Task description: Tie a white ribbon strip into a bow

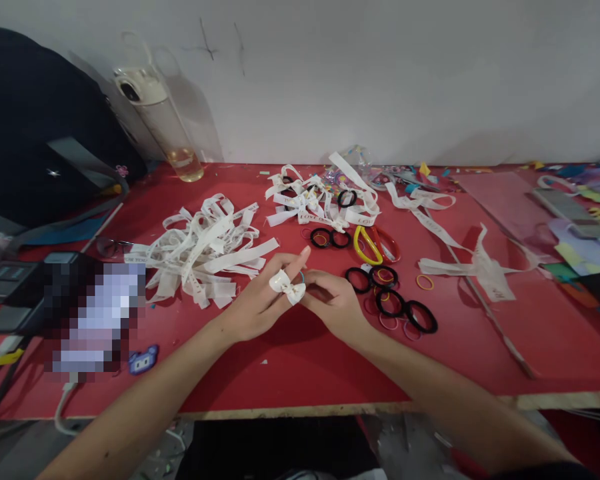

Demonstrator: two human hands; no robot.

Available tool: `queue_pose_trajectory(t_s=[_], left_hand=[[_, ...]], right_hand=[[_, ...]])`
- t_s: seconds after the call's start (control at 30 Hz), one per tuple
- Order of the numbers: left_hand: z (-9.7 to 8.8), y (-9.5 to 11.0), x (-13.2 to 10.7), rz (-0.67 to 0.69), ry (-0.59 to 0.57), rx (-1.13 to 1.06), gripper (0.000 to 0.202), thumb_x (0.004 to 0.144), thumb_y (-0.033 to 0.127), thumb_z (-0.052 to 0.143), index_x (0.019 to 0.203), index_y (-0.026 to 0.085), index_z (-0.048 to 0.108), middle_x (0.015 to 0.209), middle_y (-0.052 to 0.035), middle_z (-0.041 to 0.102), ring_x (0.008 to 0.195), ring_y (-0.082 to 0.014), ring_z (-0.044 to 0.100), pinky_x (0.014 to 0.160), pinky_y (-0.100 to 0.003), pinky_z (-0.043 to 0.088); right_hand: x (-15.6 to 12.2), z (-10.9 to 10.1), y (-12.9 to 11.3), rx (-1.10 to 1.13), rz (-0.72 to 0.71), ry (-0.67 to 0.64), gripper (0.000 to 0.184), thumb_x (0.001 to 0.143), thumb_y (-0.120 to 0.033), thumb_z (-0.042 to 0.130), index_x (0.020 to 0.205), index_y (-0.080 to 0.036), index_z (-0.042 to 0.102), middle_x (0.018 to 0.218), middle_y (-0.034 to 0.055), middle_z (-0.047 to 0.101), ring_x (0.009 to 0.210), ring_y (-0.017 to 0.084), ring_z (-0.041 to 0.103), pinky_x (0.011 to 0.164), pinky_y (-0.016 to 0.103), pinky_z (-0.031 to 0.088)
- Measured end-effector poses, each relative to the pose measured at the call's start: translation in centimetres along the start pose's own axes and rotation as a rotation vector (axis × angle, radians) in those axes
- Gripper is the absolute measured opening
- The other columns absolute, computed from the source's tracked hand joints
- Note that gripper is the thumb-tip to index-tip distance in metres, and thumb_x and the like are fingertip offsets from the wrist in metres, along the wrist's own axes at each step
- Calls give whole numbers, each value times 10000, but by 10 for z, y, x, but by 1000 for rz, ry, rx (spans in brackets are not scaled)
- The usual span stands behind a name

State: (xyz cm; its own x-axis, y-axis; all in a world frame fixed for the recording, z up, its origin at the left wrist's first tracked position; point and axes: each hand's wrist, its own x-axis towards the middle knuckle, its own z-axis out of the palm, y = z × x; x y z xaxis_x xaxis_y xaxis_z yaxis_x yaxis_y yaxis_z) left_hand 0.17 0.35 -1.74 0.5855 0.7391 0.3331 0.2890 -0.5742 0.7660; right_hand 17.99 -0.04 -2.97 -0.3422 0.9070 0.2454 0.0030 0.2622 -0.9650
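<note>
One white bow (287, 288), held in your left hand (260, 301) over the red surface (340, 377). Your right hand (334, 303): curled beside it, grip unclear. White ribbon heap (200, 253): beyond your left hand

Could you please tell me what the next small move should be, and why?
Perhaps the right hand should gently straighten the bow while the left hand steadies it: the bow lies at the left hand's fingers, already gathered at its middle, and the right hand is close beside it.
</note>
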Motion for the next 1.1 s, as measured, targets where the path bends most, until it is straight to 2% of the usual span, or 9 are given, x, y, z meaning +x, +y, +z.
queue_pose_trajectory(t_s=[0.1,0.2,0.33,0.43,0.53,0.63,0.77,0.9,1.1], left_hand=[[0,-2,0,-1,28,136,592,991,333,338,1521,330,76,1226,-92,452,1061,-198,489,928,-359,426],[1,-2,0,-13,47,186,563,997,332,308,1525,288,118,1220,-103,485,1062,-205,515,909,-356,447],[5,2,0,-40,76,321,416,988,255,335,1395,205,403,1208,-123,535,1069,-215,532,906,-367,461],[3,4,1,59,270,445,264,943,206,463,1188,187,560,1154,-115,567,1050,-214,541,890,-365,465],[-4,6,4,134,490,424,155,861,188,621,1011,203,586,1067,-71,590,1012,-186,557,916,-359,455],[-11,4,7,201,415,417,296,851,220,649,1133,226,560,1144,-79,616,1110,-216,535,982,-415,424],[-12,-4,7,210,252,320,213,883,244,614,1094,217,605,1040,-66,659,1039,-191,569,929,-372,455],[-11,-7,6,253,290,392,156,887,283,610,1017,201,635,913,-53,660,872,-164,590,805,-328,470],[-12,-8,5,315,388,558,95,874,247,627,957,205,641,842,-30,670,777,-154,579,727,-305,452]], right_hand=[[-1,1,-1,-48,3,-24,93,845,-283,639,828,-196,667,806,30,667,751,151,619,728,284,531],[-1,3,-2,57,58,7,113,831,-313,659,837,-200,664,795,13,657,737,136,614,716,260,534],[3,0,3,178,120,176,147,818,-346,666,847,-202,660,747,-5,632,680,120,595,677,244,536],[6,-5,7,196,155,238,166,808,-350,678,893,-208,664,749,-10,635,665,118,601,695,253,533],[9,-7,7,193,169,159,192,804,-384,680,861,-201,657,729,-6,627,654,129,606,704,275,534],[10,-6,3,167,130,43,210,786,-394,698,777,-192,643,759,7,603,670,131,598,681,266,529],[9,-4,0,178,126,-55,177,803,-367,683,803,-193,651,793,7,599,642,109,581,638,243,520],[7,-6,1,121,168,-110,186,856,-354,615,795,-180,635,664,-11,597,543,93,531,569,231,481],[5,-8,-1,114,174,-171,187,882,-346,591,818,-173,627,661,-15,562,542,80,484,539,220,420]])
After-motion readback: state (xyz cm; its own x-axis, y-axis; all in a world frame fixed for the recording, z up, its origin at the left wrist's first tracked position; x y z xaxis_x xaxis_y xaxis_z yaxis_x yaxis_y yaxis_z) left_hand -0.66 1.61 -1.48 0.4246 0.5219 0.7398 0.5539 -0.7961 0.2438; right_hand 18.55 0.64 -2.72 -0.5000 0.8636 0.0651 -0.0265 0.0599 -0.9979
